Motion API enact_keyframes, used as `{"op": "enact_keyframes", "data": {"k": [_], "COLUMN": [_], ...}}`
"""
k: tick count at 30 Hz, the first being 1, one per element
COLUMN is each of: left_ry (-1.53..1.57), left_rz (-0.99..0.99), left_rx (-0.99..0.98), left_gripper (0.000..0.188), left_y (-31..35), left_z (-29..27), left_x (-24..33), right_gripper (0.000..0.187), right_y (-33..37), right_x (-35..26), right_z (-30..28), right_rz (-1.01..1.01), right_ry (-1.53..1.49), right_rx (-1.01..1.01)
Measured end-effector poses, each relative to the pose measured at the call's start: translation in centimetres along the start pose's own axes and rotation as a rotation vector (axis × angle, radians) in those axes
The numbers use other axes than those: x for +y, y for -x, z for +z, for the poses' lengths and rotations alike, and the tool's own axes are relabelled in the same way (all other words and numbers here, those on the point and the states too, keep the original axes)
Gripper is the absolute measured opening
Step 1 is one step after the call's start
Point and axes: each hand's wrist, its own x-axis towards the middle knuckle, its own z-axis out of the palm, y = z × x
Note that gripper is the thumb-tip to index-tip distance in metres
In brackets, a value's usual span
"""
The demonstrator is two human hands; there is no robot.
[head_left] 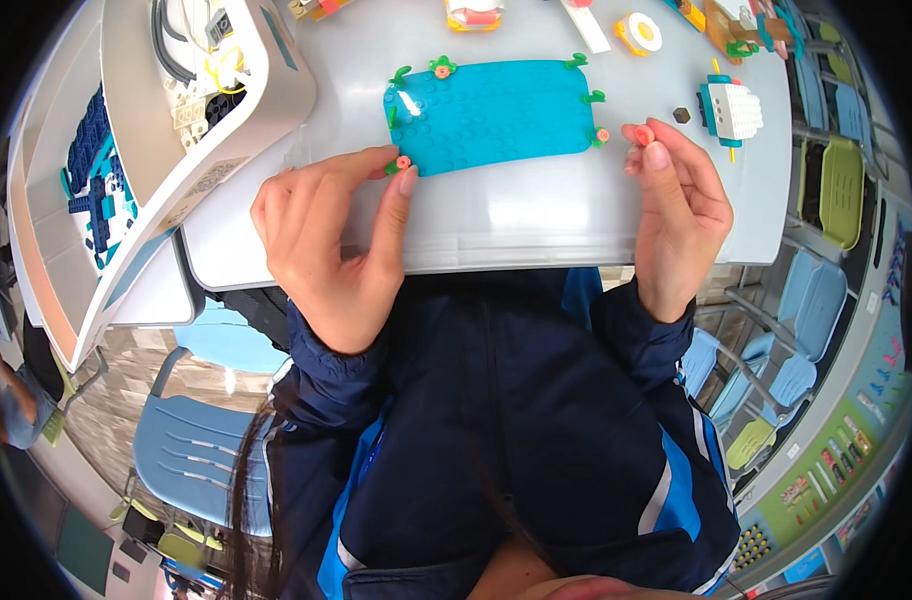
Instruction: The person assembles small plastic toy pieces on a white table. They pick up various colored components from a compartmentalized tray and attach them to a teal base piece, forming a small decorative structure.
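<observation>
A teal building-brick baseplate point(491, 120) lies on the grey-white table before me. Green leaf pieces stand along its edges, one of them at the far right corner point(576, 61). Coral flower pieces sit at the far left point(442, 72) and near right point(602, 136). At the near left corner, the thumb and index finger of my left hand point(321, 225) close around a coral flower piece point(403, 162) on green leaves. Right of the plate, my right hand point(681, 205) is raised, pinching a small coral flower piece point(644, 134) between thumb and index finger.
A white sorting tray point(241, 120) with dark blue, white and black bricks stands at the left. Small brick builds, including a white and teal one point(731, 110) and an egg-like one point(641, 34), line the far and right side. A small dark piece point(681, 115) lies near my right hand.
</observation>
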Motion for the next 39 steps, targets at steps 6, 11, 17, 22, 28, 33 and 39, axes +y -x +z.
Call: {"op": "enact_keyframes", "data": {"k": [6,11,17,22,28,33,39], "left_ry": [-0.003,0.011,0.005,0.002,-0.005,0.032,0.058], "left_rz": [0.008,0.012,0.023,0.022,0.034,0.032,0.031], "left_rx": [-0.020,-0.018,-0.007,-0.020,-0.020,0.013,0.048], "left_gripper": [0.017,0.017,0.018,0.017,0.015,0.015,0.018], "left_y": [0.1,0.0,0.1,-0.2,-0.2,0.1,0.4], "left_z": [-0.1,-0.2,-0.1,-0.2,-0.3,-0.2,-0.2], "left_x": [-0.2,-0.2,-0.3,-0.1,0.2,-0.3,-0.6], "right_gripper": [0.020,0.018,0.018,0.018,0.019,0.022,0.022], "right_y": [0.5,0.4,0.5,0.4,0.5,0.2,0.2], "right_x": [0.4,0.4,0.2,0.2,0.4,-0.4,-0.1], "right_z": [1.1,1.4,1.6,1.5,1.3,1.3,0.6], "right_rz": [-0.192,-0.304,-0.288,-0.293,-0.254,-0.061,-0.084], "right_ry": [0.246,0.446,0.470,0.525,0.495,0.310,0.213], "right_rx": [-0.028,-0.054,-0.031,-0.043,-0.047,-0.086,-0.037]}}
